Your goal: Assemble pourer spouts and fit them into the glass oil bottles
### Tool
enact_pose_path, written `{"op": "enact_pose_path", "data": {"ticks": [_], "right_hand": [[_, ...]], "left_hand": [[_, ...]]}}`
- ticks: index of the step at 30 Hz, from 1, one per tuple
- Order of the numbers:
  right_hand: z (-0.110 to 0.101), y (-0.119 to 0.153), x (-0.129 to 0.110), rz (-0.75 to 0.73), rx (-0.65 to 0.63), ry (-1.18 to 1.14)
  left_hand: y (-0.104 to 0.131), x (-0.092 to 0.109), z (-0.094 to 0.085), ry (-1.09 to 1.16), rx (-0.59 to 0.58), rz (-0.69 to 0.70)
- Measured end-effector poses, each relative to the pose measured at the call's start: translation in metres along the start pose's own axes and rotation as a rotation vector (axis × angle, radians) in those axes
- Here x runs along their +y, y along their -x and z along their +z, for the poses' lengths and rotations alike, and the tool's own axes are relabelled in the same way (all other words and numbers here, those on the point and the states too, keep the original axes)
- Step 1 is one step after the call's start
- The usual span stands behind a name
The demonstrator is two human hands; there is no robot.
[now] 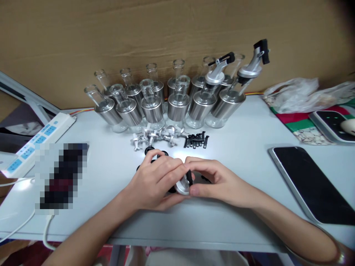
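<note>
Near the table's front middle, my left hand (159,181) is closed round a silver pourer top (182,186) with a black lever on it. My right hand (219,181) pinches the same piece from the right, its thumb at the silver rim. Black round parts (149,150) show behind and partly under my left hand. Beyond them lies a heap of silver spouts (152,136), with a small pile of black levers (196,140) to its right. The underside of the held top is hidden by my fingers.
Two rows of steel-banded glass bottles (154,111) stand at the back; two carry pourers. A power strip (39,144) and a pixelated phone-like object (65,177) are at the left. A large phone (313,183), a white device (332,127) and a plastic bag (299,96) lie right.
</note>
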State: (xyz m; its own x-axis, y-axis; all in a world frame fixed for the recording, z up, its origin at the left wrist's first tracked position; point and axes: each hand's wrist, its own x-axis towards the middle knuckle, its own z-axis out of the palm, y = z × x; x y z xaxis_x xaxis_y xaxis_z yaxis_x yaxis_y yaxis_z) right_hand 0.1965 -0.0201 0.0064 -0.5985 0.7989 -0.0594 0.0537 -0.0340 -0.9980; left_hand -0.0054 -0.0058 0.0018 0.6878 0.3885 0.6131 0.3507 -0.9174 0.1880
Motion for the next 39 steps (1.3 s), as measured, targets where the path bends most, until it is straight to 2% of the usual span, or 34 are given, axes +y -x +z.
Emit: {"op": "enact_pose_path", "data": {"ticks": [10,16,22,30,36,39], "right_hand": [[0.003,0.001,0.000,-0.022,0.011,0.041],[0.012,0.001,0.005,-0.066,0.011,-0.143],[0.019,-0.003,0.003,-0.071,0.109,-0.177],[0.020,-0.011,0.001,-0.188,0.197,0.099],[0.006,-0.026,-0.039,-0.275,0.453,0.743],[-0.004,-0.044,-0.060,-0.280,0.604,0.960]], "left_hand": [[-0.001,-0.002,0.001,-0.040,-0.005,-0.024],[-0.002,0.000,0.001,-0.071,-0.005,0.008],[-0.003,-0.001,0.000,-0.078,0.020,0.002],[-0.002,0.001,-0.002,-0.071,0.099,-0.021],[0.002,-0.002,-0.001,-0.059,0.160,-0.147],[0.002,-0.003,0.000,-0.074,0.191,-0.186]]}}
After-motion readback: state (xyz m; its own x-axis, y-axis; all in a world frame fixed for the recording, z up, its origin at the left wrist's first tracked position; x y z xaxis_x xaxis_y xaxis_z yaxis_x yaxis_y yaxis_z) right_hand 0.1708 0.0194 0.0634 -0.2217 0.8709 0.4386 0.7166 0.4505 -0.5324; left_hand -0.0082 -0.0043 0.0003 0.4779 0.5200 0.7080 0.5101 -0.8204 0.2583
